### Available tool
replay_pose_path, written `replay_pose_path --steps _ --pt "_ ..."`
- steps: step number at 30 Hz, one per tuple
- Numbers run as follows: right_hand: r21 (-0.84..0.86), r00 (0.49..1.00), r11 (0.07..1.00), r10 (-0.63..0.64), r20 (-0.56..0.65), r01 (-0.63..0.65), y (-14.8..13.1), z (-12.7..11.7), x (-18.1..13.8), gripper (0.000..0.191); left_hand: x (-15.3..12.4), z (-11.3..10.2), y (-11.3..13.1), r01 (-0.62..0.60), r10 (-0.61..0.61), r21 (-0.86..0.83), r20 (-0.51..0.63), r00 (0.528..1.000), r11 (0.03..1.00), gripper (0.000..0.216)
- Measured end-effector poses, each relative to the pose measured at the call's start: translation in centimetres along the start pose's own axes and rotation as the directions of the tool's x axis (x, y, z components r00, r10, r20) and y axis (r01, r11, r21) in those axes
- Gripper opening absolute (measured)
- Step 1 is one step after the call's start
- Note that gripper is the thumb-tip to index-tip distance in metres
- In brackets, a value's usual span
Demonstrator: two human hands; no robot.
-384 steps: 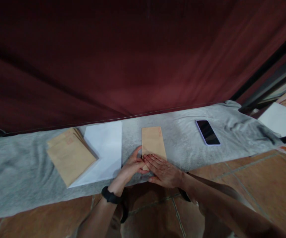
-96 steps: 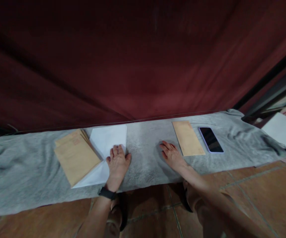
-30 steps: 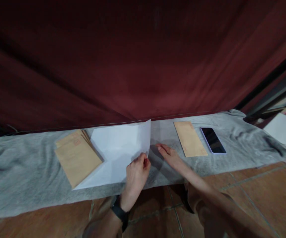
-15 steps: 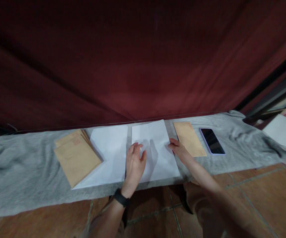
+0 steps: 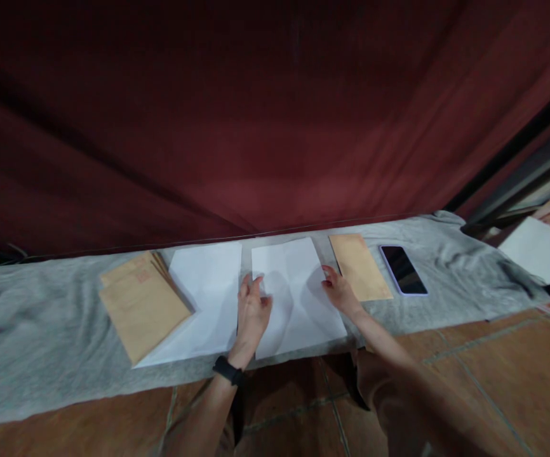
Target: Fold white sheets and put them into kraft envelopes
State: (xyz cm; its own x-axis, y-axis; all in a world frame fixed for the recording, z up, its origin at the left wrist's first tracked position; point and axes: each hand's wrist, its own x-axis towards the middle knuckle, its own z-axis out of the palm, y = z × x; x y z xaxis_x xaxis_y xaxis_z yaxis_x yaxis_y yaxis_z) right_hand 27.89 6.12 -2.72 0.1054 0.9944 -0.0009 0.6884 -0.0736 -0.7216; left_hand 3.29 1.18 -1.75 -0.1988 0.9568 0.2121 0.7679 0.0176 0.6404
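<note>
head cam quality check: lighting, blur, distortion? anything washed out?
Head view: dim overall, the red curtain nearly black toward the top; the single white sheet under both hands is brightest but not blown out, with soft hand shadows on it; slight softness throughout; wide-angle bowing curves the grey cloth edge; the phone screen shows no glare.

White paper sheet (image 5: 294, 292) lies flat, portrait-wise, creased across, on grey cloth, between a white paper stack and a brown envelope, near edge at cloth's edge.
</note>
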Motion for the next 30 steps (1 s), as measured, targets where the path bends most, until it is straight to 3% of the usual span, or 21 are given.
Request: replay_pose_path --steps 3,8,12,20,25,30 --pt "-0.006 1.0 1.0 -0.015 -0.004 0.015 0.0 0.1 0.0 0.057 0.7 0.0 -0.1 0.007 -0.009 -0.045 -0.035 0.999 0.999 0.052" --pt "0.041 1.0 0.999 -0.015 -0.015 0.015 0.0 0.4 0.0 0.059 2.0 0.0 -0.6 0.158 -0.178 -0.259 -0.057 0.982 0.953 0.054" --pt "0.062 1.0 0.998 -0.003 -0.022 0.004 0.0 0.3 0.1 0.058 2.7 0.3 -0.8 0.2 -0.244 -0.396 -0.063 0.968 0.896 0.054" --pt "-0.1 0.999 0.994 -0.049 -0.015 0.047 -0.9 -0.6 -0.8 0.055 2.9 0.8 -0.5 0.194 -0.235 -0.319 -0.092 0.968 0.927 0.052" --pt "-0.296 0.973 0.933 -0.228 -0.04 0.206 -1.3 -0.9 -1.7 0.052 3.2 0.8 -1.1 0.163 -0.188 -0.295 -0.059 0.98 0.942 0.051" --pt "-0.23 0.877 0.85 -0.48 0.029 0.473 -2.0 0.7 -2.5 0.045 3.5 0.6 -1.3 0.128 -0.14 -0.246 -0.031 0.99 0.961 0.048"
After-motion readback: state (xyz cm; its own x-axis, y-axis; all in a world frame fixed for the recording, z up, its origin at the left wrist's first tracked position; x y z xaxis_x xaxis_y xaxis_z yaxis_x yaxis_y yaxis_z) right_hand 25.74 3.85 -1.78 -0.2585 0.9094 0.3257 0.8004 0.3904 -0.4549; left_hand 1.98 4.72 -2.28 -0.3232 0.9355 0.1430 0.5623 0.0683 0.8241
